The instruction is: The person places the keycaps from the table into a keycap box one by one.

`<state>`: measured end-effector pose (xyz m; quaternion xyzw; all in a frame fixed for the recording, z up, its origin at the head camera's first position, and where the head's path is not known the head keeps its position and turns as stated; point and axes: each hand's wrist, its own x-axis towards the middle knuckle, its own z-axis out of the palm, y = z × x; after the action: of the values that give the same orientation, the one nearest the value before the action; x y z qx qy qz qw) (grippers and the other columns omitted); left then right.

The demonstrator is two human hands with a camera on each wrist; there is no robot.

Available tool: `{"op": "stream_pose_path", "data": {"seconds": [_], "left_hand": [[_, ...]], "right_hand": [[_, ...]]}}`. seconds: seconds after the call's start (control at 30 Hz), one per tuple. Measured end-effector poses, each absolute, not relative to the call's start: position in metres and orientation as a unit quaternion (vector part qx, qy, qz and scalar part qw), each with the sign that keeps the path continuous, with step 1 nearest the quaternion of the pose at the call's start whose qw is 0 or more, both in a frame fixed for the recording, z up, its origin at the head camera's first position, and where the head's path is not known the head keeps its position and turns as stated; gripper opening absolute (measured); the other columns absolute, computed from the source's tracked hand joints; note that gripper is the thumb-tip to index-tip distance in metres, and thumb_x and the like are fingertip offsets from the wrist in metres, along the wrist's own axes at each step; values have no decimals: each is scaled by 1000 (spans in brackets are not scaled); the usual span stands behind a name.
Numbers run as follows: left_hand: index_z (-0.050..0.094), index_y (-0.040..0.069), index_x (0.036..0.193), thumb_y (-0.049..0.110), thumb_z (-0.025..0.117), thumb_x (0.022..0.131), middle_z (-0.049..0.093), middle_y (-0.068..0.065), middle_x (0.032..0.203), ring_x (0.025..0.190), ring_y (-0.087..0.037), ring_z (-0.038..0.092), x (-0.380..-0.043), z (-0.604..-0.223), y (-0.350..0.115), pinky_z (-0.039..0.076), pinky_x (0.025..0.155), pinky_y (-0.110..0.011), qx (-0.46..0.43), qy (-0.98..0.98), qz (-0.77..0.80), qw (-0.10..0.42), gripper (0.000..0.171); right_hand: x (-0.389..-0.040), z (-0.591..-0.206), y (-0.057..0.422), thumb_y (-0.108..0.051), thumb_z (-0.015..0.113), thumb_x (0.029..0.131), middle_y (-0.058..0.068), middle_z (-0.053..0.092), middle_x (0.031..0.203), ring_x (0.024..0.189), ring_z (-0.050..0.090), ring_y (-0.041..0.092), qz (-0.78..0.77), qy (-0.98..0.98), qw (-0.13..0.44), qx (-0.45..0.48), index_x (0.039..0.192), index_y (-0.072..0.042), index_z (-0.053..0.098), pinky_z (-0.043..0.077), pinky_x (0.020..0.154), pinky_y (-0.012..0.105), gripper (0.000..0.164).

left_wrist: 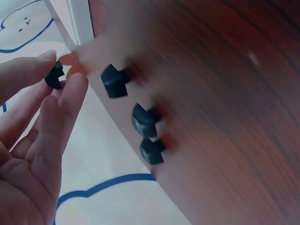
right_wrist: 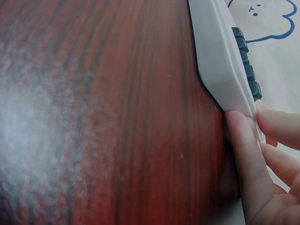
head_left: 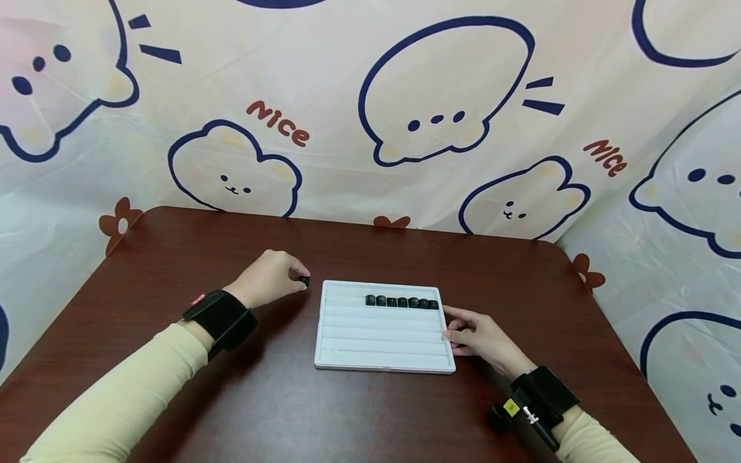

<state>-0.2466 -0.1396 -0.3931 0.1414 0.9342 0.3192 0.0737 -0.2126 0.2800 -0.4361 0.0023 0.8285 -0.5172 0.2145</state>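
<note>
A small black keycap is pinched between the thumb and fingertips of my left hand, just left of a white ridged tray. The left wrist view shows this keycap closely, above the table edge. Several black keycaps stand in a row in the tray's far groove, towards its right end. At the tray's right edge, my right hand grips the rim. In the right wrist view its thumb presses the tray's side, with fingers at the upper rim.
Three loose black keycaps lie on the table in the left wrist view; the head view does not show them. The brown wooden table reaches back to a patterned cloth, which also hangs at both sides.
</note>
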Motion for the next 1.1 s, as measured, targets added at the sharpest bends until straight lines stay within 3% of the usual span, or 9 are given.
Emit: {"op": "stream_pose_path", "data": {"seconds": [0.27,0.57,1.1], "left_hand": [[79,5,113,8,80,90,75,-10,112,99,-24,70,-249,-392,-121,57,89,-39,168,932,314,65,22],[79,5,112,11,80,91,73,-10,112,96,-22,65,-250,-391,-99,57,88,-37,185,933,301,74,22],[80,8,108,13,81,90,73,-5,105,86,-18,61,-251,-392,-73,55,75,-30,189,932,295,91,19]], "right_hand": [[-213,-435,280,-1,69,97,15,57,108,79,63,19,-515,830,214,3,154,5,38,60,72,32,65],[-212,-434,279,-1,68,97,14,57,107,80,62,19,-517,828,216,2,154,5,39,60,71,32,64],[-213,-435,279,0,69,97,14,57,107,80,63,19,-518,828,215,4,153,5,39,60,71,32,64]]}}
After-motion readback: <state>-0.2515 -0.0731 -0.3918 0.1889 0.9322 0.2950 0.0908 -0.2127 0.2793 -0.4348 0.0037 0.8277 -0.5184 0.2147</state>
